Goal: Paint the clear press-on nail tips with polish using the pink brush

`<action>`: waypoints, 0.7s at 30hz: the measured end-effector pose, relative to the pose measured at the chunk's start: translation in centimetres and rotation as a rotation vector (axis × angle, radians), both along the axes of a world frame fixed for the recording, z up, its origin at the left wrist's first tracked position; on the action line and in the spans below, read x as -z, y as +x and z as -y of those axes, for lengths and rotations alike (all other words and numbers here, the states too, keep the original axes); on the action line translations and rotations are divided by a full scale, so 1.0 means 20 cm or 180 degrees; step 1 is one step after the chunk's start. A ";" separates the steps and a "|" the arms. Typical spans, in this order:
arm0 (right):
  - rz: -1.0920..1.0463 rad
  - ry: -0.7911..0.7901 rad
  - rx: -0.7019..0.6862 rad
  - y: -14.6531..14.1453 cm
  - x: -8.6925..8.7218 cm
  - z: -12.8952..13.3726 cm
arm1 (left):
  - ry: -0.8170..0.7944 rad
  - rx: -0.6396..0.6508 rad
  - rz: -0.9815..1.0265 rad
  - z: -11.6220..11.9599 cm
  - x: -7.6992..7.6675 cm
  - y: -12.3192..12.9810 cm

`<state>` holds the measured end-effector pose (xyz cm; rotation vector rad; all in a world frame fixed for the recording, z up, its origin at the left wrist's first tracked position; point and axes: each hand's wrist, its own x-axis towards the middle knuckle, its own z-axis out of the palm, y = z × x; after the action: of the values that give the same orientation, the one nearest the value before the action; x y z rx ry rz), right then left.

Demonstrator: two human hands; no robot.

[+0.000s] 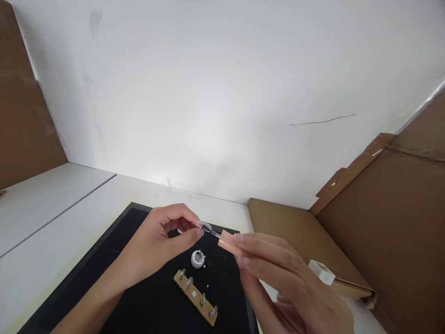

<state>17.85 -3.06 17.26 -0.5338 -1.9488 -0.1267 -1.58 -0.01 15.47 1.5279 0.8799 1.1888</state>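
Note:
My left hand (170, 232) pinches a small clear oval piece, which looks like a false nail tip (206, 226), between thumb and forefinger. In my right hand (278, 269) is a nail polish brush with a peach-coloured cap (227, 242). The dark bristle end of the brush touches or overlaps the nail tip; I cannot tell which. Below them a small round white jar (198, 260) holds something grey. Near it lies a wooden strip (194, 297) with several metal pegs. A white bit (180, 230) shows partly behind my left fingers.
A black mat (139, 297) lies on the white table (93, 199) with small crumbs on it. To the right are a flat cardboard box (285, 227) and a small white block (321, 272). Cardboard panels (382, 222) flank the white wall (208, 93).

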 end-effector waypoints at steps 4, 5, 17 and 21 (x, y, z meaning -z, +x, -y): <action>0.0290 0.0109 0.0048 -0.01 0.02 0.00 | 0.0077 0.0022 -0.0048 0.00 0.01 0.00; 0.0340 0.0111 0.0073 -0.01 0.02 0.00 | 0.0095 0.0007 -0.0057 0.00 0.01 0.00; 0.0676 0.0306 0.0490 0.01 0.00 0.00 | 0.0066 -0.0062 -0.0045 0.01 -0.02 0.00; 0.0802 0.0295 0.0537 0.02 0.00 0.00 | 0.0102 -0.0050 -0.0048 0.00 -0.01 0.00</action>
<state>18.28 -3.05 17.21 -0.6455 -2.1273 -0.4064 -1.62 -0.08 15.65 1.5602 0.8880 1.2093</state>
